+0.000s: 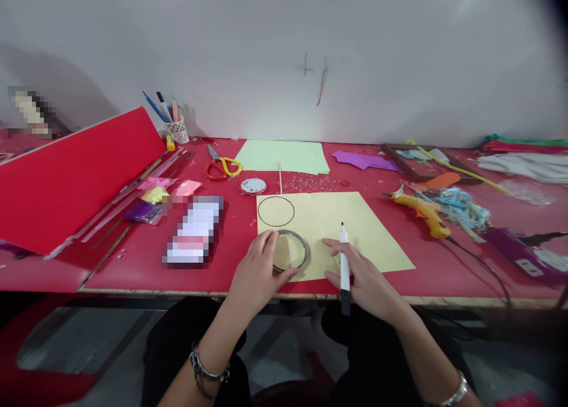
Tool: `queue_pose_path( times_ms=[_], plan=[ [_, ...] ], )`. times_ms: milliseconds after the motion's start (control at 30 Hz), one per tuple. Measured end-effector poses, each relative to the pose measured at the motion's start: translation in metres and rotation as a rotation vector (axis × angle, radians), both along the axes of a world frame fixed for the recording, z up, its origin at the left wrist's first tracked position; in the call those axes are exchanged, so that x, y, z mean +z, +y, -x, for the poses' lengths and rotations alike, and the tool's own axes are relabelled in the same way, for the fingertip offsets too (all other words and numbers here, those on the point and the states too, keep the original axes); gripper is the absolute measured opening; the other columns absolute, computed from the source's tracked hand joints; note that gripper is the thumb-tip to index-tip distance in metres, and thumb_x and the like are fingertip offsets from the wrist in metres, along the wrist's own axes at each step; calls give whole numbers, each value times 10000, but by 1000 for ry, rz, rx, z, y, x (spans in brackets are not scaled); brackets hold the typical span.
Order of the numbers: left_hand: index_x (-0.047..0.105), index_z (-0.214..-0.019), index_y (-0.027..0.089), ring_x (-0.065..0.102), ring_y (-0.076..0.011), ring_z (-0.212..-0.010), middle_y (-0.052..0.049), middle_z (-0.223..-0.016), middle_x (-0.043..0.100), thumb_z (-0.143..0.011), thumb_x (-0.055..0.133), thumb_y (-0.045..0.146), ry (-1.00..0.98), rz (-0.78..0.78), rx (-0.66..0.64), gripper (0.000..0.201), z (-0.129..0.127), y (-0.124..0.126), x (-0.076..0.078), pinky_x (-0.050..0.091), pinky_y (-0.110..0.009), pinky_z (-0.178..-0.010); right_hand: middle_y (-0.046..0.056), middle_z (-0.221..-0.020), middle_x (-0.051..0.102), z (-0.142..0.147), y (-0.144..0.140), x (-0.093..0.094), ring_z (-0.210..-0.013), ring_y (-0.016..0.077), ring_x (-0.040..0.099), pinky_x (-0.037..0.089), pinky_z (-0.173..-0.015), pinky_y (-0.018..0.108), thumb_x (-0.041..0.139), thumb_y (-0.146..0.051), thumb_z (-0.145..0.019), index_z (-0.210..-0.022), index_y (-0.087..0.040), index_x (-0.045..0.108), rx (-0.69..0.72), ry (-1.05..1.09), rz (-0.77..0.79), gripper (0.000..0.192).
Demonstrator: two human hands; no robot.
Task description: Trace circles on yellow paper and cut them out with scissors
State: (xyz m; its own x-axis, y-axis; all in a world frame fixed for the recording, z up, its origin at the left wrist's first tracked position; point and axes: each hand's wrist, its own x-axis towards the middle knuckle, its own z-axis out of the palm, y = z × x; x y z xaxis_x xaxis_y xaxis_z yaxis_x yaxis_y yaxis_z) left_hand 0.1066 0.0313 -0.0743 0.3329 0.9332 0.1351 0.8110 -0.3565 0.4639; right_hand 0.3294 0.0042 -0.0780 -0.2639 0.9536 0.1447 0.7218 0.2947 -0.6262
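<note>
A sheet of pale yellow paper (337,217) lies on the red table near its front edge. Drawn on its upper left is a black circle (293,212). Just below the circle, a thin round tape ring (306,252) rests flat on the paper, with the fingers and thumb of my left hand (255,274) closed around its left side. To the right, my right hand (366,280) holds a white marker (345,265) near the thumb and fingers. The marker's dark tip points up and away, clear of the paper, and its black end points towards me.
Left: a phone (195,232), small coloured packets (155,194) and a tilted red board (84,182). Behind: scissors (223,165), a white disc (253,186), a stick (280,179) and green paper (284,157). Right: a yellow glue gun (419,212) with its cord, and a purple device (526,256).
</note>
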Motion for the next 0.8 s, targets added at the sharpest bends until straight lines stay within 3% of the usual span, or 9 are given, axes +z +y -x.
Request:
queue_pose_path(
  times_ms=[300, 800],
  plan=[
    [386, -1265, 164, 416, -275, -1191, -131, -1280, 460, -776, 556, 451, -27, -39, -20, 592, 3, 2, -2, 448, -419, -905, 106, -1195, 535, 2, 0, 2, -1093, 245, 525, 431, -899, 390, 527, -249, -820, -1050, -236, 419, 1, 16, -20, 254],
    [398, -1254, 118, 444, -271, -1164, -134, -1248, 518, -756, 565, 496, 29, -122, 6, 647, 3, 1, -2, 416, -421, -940, 118, -1249, 499, 2, 1, 1, -1119, 261, 502, 420, -891, 414, 529, -263, -829, -985, -243, 389, 12, 56, 5, 210]
  ],
)
